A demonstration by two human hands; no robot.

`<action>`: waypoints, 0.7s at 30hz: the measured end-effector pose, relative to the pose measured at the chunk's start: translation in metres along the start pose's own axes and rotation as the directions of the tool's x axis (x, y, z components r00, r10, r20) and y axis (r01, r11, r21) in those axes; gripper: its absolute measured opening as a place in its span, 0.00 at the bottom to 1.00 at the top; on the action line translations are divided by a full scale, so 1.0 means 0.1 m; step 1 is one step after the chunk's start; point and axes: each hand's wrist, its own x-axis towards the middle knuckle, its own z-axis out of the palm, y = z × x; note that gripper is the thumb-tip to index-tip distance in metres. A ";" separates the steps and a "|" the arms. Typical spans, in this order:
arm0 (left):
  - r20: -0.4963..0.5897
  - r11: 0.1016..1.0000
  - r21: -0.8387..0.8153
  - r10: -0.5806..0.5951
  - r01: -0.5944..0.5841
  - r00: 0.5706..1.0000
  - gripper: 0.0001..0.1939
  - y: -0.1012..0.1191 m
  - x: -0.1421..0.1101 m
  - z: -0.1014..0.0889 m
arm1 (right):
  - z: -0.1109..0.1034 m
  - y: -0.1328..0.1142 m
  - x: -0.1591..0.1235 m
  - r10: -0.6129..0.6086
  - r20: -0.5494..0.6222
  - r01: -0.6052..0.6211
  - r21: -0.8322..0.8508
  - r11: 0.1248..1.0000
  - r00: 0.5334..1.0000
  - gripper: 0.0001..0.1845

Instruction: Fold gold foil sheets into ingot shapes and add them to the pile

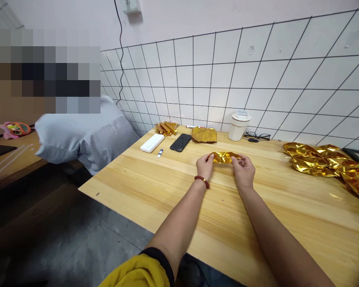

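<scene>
A crinkled piece of shiny gold foil paper (223,157) is stretched between my two hands, just over the wooden table. My left hand (204,165), with a dark red bead bracelet at the wrist, pinches its left end. The right end is gripped by my right hand (244,169), thumb on the near side. Beyond my hands lies a stack of flat gold sheets (204,135). Several puffed, folded gold foil pieces (317,161) are heaped to the right. Narrow gold strips (166,128) lie at the far left corner.
On the wooden table (131,187) are a white power bank (152,142), a black phone (180,142), a small USB stick (160,153), a white lidded cup (237,126) and glasses (259,136). A tiled wall (203,79) borders the back. Another person in a grey shirt (86,131) is at left.
</scene>
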 end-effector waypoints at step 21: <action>0.101 0.990 0.123 0.063 -0.076 0.993 0.11 0.09 -0.11 0.00 | -0.03 0.03 0.03 0.035 -0.018 -0.035 0.040 0.999 0.999 0.26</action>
